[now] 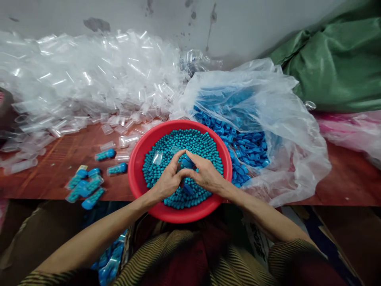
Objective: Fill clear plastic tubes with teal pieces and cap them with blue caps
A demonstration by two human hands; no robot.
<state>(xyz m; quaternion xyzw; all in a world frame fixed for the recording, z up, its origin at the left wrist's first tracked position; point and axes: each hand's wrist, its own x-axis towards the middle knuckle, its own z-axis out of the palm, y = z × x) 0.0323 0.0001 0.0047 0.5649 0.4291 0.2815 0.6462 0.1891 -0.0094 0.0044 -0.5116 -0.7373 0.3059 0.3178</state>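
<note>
A red basin [136, 167] full of small teal beads [190, 139] stands at the table's front edge. Over the beads, my left hand [169, 176] and my right hand [208, 172] meet, fingertips and thumbs touching in a closed ring. A blue cap [187, 162] shows between them, against my right fingers. What my left fingers pinch is mostly hidden; a clear edge is faintly visible there. Just below my thumbs, another blue piece [188, 189] lies on the beads. Left of my left hand, a short clear tube [157, 157] rests on the beads.
Clear empty tubes [89, 79] are heaped along the wall at the left. Several capped, bead-filled tubes [86, 184] lie left of the basin. Right of it, a plastic bag [306, 147] spills blue caps [250, 149]. Green fabric [339, 63] sits at the back right.
</note>
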